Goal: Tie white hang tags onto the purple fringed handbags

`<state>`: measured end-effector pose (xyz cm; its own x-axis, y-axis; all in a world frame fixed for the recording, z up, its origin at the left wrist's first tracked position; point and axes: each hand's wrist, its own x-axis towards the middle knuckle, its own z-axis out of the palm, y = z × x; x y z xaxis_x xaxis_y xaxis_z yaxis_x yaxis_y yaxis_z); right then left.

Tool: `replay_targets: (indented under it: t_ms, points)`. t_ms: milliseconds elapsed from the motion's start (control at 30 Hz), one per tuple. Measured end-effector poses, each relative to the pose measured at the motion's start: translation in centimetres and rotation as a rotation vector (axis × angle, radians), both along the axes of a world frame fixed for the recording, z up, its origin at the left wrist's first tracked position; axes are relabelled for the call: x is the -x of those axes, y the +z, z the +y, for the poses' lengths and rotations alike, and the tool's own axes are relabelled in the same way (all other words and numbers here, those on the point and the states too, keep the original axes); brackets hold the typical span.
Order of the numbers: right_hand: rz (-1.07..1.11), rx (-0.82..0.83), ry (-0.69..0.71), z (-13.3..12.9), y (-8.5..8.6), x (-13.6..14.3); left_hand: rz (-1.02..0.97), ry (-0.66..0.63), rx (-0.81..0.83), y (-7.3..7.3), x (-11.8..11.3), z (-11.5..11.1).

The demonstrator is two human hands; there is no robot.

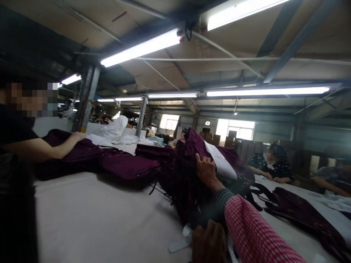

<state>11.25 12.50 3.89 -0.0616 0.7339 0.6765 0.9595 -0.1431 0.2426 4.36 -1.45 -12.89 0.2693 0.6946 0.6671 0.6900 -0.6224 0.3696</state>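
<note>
A dark purple bag (196,144) with black straps stands in a heap on the white table. My right hand (207,170), reaching in from the lower right in a red-checked sleeve, grips this bag beside a white sheet (221,160) lying against it. Low in the view, my left hand (210,243) is dim and blurred, its fingers curled near the dark straps. What it holds is hidden. A white paper strip (179,245) lies at its left side.
More purple bags (128,164) lie to the left, where a co-worker's hand (78,137) rests on one. Another purple bag (304,212) lies at right. Two people sit across the table (95,215). White plastic (116,129) is piled behind.
</note>
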Motion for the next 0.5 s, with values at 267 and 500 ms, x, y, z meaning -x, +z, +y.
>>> replay_targets:
  t_ms: [267,500]
  points:
    - [0.044,0.062,0.038,-1.5,2.7,-2.4,-0.411,0.086,-0.053,1.5,2.6,3.1]
    - [0.139,0.042,0.024,-4.4,4.0,-5.3,-0.991,0.028,0.266,3.2,5.2,5.4]
